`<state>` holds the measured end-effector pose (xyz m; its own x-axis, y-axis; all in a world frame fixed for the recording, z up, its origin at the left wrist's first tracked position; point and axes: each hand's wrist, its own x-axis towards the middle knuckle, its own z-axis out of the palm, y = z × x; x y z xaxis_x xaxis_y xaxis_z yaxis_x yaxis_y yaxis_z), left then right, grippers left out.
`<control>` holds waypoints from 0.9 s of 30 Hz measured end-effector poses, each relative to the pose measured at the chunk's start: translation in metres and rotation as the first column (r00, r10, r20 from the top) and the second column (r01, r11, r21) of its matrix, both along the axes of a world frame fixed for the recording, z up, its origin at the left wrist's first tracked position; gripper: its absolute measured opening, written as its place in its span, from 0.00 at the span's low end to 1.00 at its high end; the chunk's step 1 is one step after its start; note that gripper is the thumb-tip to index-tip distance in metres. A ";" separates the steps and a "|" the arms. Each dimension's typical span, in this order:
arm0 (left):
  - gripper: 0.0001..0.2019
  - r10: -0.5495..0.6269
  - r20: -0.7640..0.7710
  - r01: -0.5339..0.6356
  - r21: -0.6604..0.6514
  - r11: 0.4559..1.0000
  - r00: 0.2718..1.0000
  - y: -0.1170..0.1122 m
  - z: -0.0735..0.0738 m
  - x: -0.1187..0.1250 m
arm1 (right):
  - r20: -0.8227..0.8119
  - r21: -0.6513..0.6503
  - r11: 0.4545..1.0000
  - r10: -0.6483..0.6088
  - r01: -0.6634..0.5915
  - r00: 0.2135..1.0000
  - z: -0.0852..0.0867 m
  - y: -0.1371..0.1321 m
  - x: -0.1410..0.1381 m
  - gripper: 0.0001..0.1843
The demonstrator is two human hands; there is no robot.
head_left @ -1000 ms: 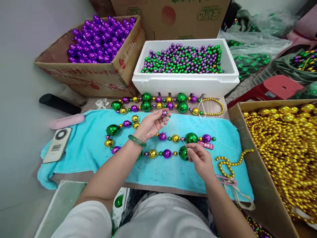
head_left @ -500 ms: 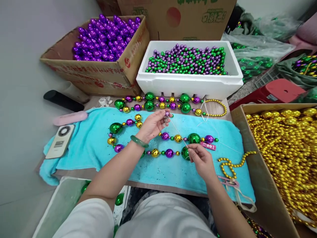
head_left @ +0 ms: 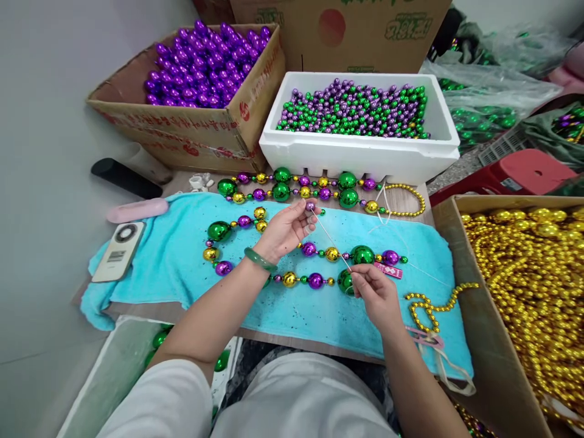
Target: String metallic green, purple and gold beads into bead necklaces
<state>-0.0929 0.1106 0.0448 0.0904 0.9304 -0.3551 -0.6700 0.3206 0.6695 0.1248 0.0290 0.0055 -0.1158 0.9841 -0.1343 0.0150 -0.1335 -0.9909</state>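
Observation:
My left hand (head_left: pixel 285 230), with a green bangle on the wrist, pinches a small purple bead (head_left: pixel 310 207) at the tip of a long thin needle (head_left: pixel 329 240). My right hand (head_left: pixel 376 294) pinches the needle's lower end, just beside a big green bead. Both hands hover over a half-strung necklace (head_left: pixel 314 281) of green, purple and gold beads lying in a loop on a turquoise towel (head_left: pixel 173 267). A white thread trails right from the needle.
A finished bead string (head_left: pixel 301 188) lies behind the towel. A foam box (head_left: pixel 360 155) of small green and purple beads stands behind it, a carton of purple beads (head_left: pixel 205 58) at back left, a carton of gold beads (head_left: pixel 529 267) at right. A remote (head_left: pixel 117 250) lies left.
The hands keep the same grip on bead and needle. The view has shifted slightly, so everything sits a little further right in the picture.

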 end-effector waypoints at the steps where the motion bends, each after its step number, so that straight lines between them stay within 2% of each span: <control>1: 0.08 0.003 -0.001 -0.003 -0.005 1.000 1.000 0.000 0.000 0.000 | 0.000 -0.001 1.000 -0.001 0.001 1.000 0.000 0.000 0.000 0.14; 8: 0.10 0.010 0.023 -0.010 0.004 1.000 1.000 0.000 0.001 0.000 | -0.001 -0.010 1.000 -0.005 0.005 1.000 -0.001 0.000 0.001 0.14; 15: 0.08 0.014 -0.015 -0.014 0.011 1.000 1.000 0.001 -0.002 -0.003 | 0.002 -0.009 1.000 -0.001 0.001 1.000 0.000 0.001 0.000 0.15; 19: 0.06 0.017 -0.105 -0.010 0.067 0.998 0.994 -0.003 -0.001 0.000 | -0.001 -0.015 1.000 -0.003 0.003 1.000 -0.002 0.001 0.000 0.14; 22: 0.06 -0.032 -0.248 0.067 0.137 0.988 0.968 -0.010 0.000 0.008 | -0.006 -0.012 1.000 0.003 -0.003 1.000 -0.004 0.002 0.000 0.13; 24: 0.08 -0.074 -0.416 0.167 0.193 0.967 0.906 -0.012 0.000 0.009 | -0.014 -0.004 1.000 -0.008 0.008 1.000 -0.005 0.002 0.000 0.13; 25: 0.10 -0.058 -0.539 0.210 0.224 0.952 0.841 -0.010 0.000 0.006 | -0.015 0.002 1.000 -0.018 0.018 1.000 -0.005 0.002 0.001 0.13; 26: 0.10 -0.008 -0.679 0.243 0.251 0.937 0.734 -0.007 -0.001 0.000 | -0.014 0.006 1.000 -0.029 0.029 0.999 -0.004 0.002 0.001 0.13; 27: 0.11 0.071 -0.814 0.263 0.267 0.927 0.576 -0.002 -0.003 -0.010 | -0.011 0.010 0.999 -0.039 0.039 0.999 -0.003 0.002 0.002 0.13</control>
<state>-0.1025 0.1083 0.0420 0.0220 0.9997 -0.0084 0.2162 0.0035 0.9763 0.1271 0.0307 0.0021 -0.0788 0.9892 -0.1235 -0.0005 -0.1239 -0.9923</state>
